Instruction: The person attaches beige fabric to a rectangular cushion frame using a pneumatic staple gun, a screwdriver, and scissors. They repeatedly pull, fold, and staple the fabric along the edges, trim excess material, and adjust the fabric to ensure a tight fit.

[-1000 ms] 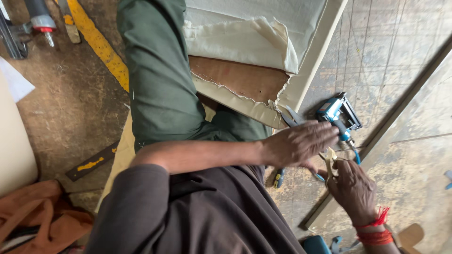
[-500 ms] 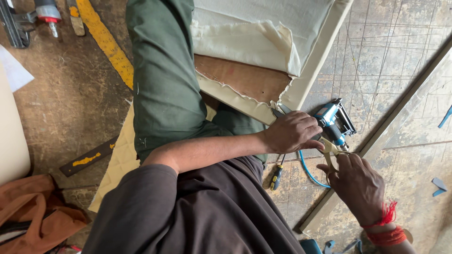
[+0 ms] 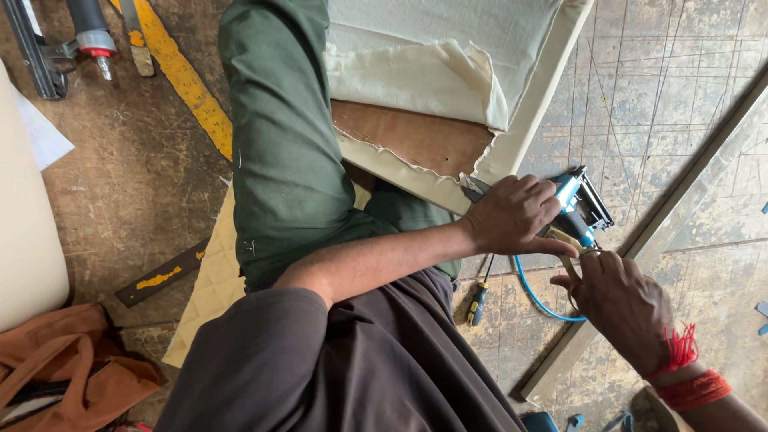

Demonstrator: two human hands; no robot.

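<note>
Though fist-wrapped — boxy blue stapler (image 3: 578,206)

Two hands: left hand (image 3: 512,216), right hand (image 3: 624,308). One blue staple gun (image 3: 578,204), one blue hose (image 3: 534,294), one screwdriver (image 3: 478,302), one upholstered panel (image 3: 448,48), one orange cloth (image 3: 64,376).

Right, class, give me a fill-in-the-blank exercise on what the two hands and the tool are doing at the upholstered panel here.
1. The left hand is wrapped around a blue ____ gun.
2. The hose running from the tool is coloured ____.
3. The right hand wears a ____ thread at the wrist.
4. A screwdriver lies on the ____ beside the person's leg.

Missing words: staple; blue; red; floor
</note>
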